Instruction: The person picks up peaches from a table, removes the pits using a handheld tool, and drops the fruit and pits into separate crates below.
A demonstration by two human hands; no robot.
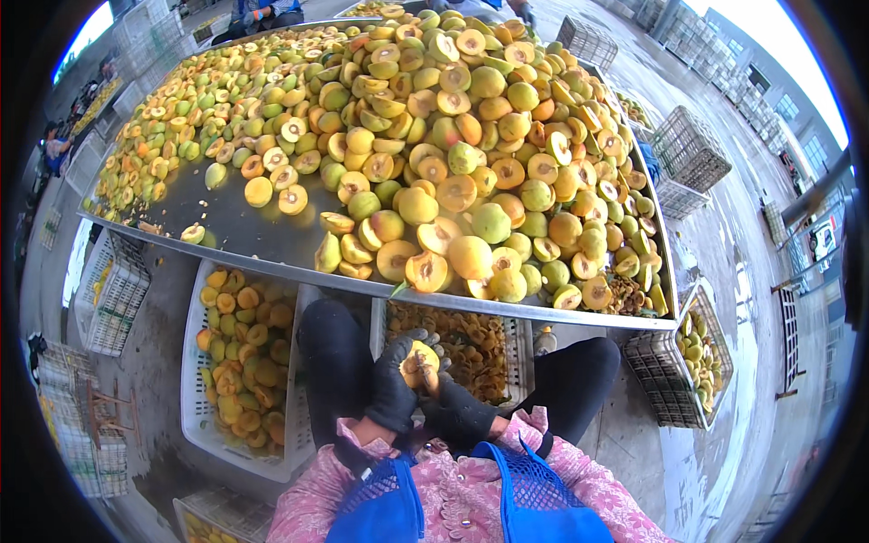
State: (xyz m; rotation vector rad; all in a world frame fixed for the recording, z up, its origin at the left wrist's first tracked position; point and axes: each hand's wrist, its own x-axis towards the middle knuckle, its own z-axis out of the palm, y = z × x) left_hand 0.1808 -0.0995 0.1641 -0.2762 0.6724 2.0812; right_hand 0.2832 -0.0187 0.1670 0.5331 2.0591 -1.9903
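My left hand (395, 385), in a dark glove, is closed round a cut yellow peach half (419, 362) above my lap. My gloved right hand (448, 409) is closed just below and right of it, against the fruit, on a small object I cannot make out. Below the table edge, between my knees, a white crate (520, 357) holds brownish scraps. A crate of yellow fruit (237, 362) stands left of my leg. In front, a metal table (281, 240) bears a large heap of halved peaches (471, 181).
More crates stand at the left (118, 317), lower right (665, 385) and right back (688, 145). A co-worker's gloved hand (256, 14) shows beyond the table's far left edge; another person (56, 149) is at the far left. A post (815, 195) rises at the right.
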